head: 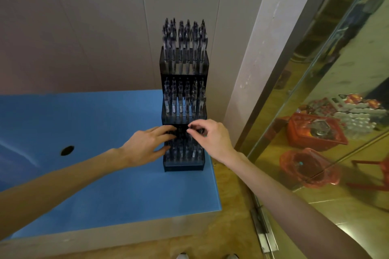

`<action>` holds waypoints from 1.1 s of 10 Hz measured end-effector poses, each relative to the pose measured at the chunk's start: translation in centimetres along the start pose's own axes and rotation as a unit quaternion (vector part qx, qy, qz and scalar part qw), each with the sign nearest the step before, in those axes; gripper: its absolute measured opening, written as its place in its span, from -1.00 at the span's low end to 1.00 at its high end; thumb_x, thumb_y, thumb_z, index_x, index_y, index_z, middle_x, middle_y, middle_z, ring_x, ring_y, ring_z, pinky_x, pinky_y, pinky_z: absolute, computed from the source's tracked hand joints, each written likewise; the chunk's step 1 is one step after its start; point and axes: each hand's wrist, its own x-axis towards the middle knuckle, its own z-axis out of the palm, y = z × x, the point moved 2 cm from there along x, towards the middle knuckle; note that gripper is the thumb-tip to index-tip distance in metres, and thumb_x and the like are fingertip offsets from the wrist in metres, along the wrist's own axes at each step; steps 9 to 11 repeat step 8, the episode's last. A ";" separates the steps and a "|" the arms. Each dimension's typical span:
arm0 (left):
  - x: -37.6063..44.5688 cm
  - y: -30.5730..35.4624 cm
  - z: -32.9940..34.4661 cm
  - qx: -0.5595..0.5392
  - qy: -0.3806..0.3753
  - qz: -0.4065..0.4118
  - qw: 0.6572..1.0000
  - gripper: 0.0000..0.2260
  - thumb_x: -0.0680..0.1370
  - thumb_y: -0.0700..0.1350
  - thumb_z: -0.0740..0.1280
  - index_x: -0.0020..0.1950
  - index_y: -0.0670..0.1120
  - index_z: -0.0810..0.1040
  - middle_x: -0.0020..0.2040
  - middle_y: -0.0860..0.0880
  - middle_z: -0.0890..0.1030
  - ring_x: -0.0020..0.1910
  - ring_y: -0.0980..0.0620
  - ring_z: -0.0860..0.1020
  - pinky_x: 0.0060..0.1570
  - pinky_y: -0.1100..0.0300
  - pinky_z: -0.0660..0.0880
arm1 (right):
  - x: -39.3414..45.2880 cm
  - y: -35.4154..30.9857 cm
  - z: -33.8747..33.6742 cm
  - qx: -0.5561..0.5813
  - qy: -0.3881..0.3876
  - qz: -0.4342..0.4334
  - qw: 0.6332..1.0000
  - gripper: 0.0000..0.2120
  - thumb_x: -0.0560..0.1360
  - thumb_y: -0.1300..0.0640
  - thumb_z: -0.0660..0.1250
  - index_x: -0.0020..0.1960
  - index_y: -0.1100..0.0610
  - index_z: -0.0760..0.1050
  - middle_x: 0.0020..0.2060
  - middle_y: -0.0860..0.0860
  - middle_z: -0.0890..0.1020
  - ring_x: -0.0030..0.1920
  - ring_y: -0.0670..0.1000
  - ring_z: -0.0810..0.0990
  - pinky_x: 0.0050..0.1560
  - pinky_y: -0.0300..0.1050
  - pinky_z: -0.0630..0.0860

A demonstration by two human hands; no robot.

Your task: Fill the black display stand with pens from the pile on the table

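The black display stand (183, 166) rises in three tiers at the right edge of the blue table (105, 185). Pens stand upright in the top tier (185, 35), the middle tier (183, 99) and the lowest tier (182, 150). My left hand (147, 145) lies with straight fingers on the pen tops at the left of the lowest tier, thumb against the stand's side. My right hand (212, 139) reaches in from the right with curled fingers, thumb and forefinger pinching a pen top in that tier.
A round hole (67, 150) is cut in the table at the left. The table's right edge runs just beside the stand. A pale pillar (263, 48) stands behind, and a glass wall (336, 59) shows red baskets (315, 134) beyond it.
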 end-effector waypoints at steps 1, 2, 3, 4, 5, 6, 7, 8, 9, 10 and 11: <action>-0.2 -0.1 0.2 -0.012 -0.005 -0.003 1.000 -0.64 0.62 0.04 0.31 0.40 0.02 0.50 0.52 0.11 0.33 0.22 0.05 0.59 -0.25 0.19 0.59 | -0.3 0.2 0.4 0.013 0.016 0.014 1.000 -0.78 0.54 -0.07 0.45 0.12 -0.02 0.70 -0.07 -0.14 0.69 -0.07 -0.15 0.64 -0.03 -0.08 0.62; -0.6 -0.2 0.3 -0.017 -0.008 -0.001 1.000 -0.64 0.62 0.04 0.31 0.41 0.02 0.49 0.53 0.11 0.31 0.18 0.05 0.60 -0.29 0.23 0.54 | -0.2 0.4 0.8 0.023 0.017 0.020 0.999 -0.80 0.53 -0.04 0.47 0.11 0.00 0.70 -0.07 -0.11 0.70 -0.05 -0.14 0.65 0.01 -0.06 0.63; -0.5 -0.3 0.0 -0.020 -0.011 -0.005 1.000 -0.63 0.62 0.04 0.30 0.43 0.03 0.47 0.54 0.11 0.28 0.14 0.06 0.61 -0.29 0.26 0.51 | -0.6 0.4 1.4 0.001 -0.001 0.008 1.000 -0.81 0.54 -0.04 0.46 0.11 -0.01 0.69 -0.07 -0.09 0.70 -0.04 -0.13 0.65 0.00 -0.04 0.63; -0.5 -0.2 -0.4 -0.027 -0.013 -0.002 1.000 -0.64 0.63 0.04 0.30 0.42 0.03 0.48 0.54 0.10 0.30 0.03 0.10 0.62 -0.31 0.28 0.47 | -1.1 0.8 2.0 -0.041 -0.033 -0.019 0.998 -0.81 0.54 -0.02 0.47 0.10 0.02 0.71 -0.05 -0.08 0.70 0.04 -0.10 0.60 0.02 -0.07 0.60; -0.4 -0.3 -1.2 -0.038 -0.006 -0.009 0.999 -0.69 0.63 0.02 0.31 0.37 0.05 0.52 0.49 0.11 0.36 -0.04 0.15 0.62 -0.32 0.38 0.35 | -1.2 0.8 2.4 -0.110 -0.052 -0.063 0.991 -0.80 0.57 0.03 0.43 0.12 0.09 0.71 -0.04 -0.07 0.70 0.08 -0.04 0.54 0.03 -0.10 0.55; -0.2 -0.3 -2.2 -0.033 0.014 -0.023 0.999 -0.74 0.63 0.00 0.31 0.31 0.05 0.56 0.43 0.11 0.42 -0.08 0.16 0.61 -0.34 0.34 0.37 | -1.4 1.0 2.8 -0.201 -0.077 -0.119 0.969 -0.77 0.62 0.10 0.34 0.21 0.12 0.67 -0.01 -0.05 0.64 0.12 0.02 0.50 0.02 -0.04 0.51; 0.1 -0.2 -3.3 -0.014 0.043 -0.023 0.999 -0.77 0.63 0.00 0.31 0.28 0.04 0.58 0.37 0.12 0.46 -0.02 0.15 0.60 -0.33 0.33 0.38 | -1.1 0.3 2.4 -0.235 -0.111 -0.131 0.957 -0.73 0.65 0.09 0.28 0.28 0.11 0.62 0.05 -0.04 0.61 0.17 0.03 0.49 0.12 -0.01 0.46; 0.7 0.1 -4.4 -0.003 0.070 -0.033 0.997 -0.79 0.64 -0.01 0.29 0.25 0.02 0.59 0.30 0.11 0.51 0.04 0.12 0.61 -0.29 0.26 0.49 | -1.4 0.4 2.2 -0.200 -0.105 -0.106 0.968 -0.69 0.66 0.07 0.23 0.36 0.09 0.55 0.18 -0.05 0.59 0.25 0.01 0.48 0.29 -0.02 0.41; 0.7 0.1 -4.4 -0.003 0.070 -0.033 0.997 -0.79 0.64 -0.01 0.29 0.25 0.02 0.59 0.30 0.11 0.51 0.04 0.12 0.61 -0.29 0.26 0.49 | -1.4 0.4 2.2 -0.200 -0.105 -0.106 0.968 -0.69 0.66 0.07 0.23 0.36 0.09 0.55 0.18 -0.05 0.59 0.25 0.01 0.48 0.29 -0.02 0.41; 0.7 0.1 -4.4 -0.003 0.070 -0.033 0.997 -0.79 0.64 -0.01 0.29 0.25 0.02 0.59 0.30 0.11 0.51 0.04 0.12 0.61 -0.29 0.26 0.49 | -1.4 0.4 2.2 -0.200 -0.105 -0.106 0.968 -0.69 0.66 0.07 0.23 0.36 0.09 0.55 0.18 -0.05 0.59 0.25 0.01 0.48 0.29 -0.02 0.41; 0.7 0.1 -4.4 -0.003 0.070 -0.033 0.997 -0.79 0.64 -0.01 0.29 0.25 0.02 0.59 0.30 0.11 0.51 0.04 0.12 0.61 -0.29 0.26 0.49 | -1.4 0.4 2.2 -0.200 -0.105 -0.106 0.968 -0.69 0.66 0.07 0.23 0.36 0.09 0.55 0.18 -0.05 0.59 0.25 0.01 0.48 0.29 -0.02 0.41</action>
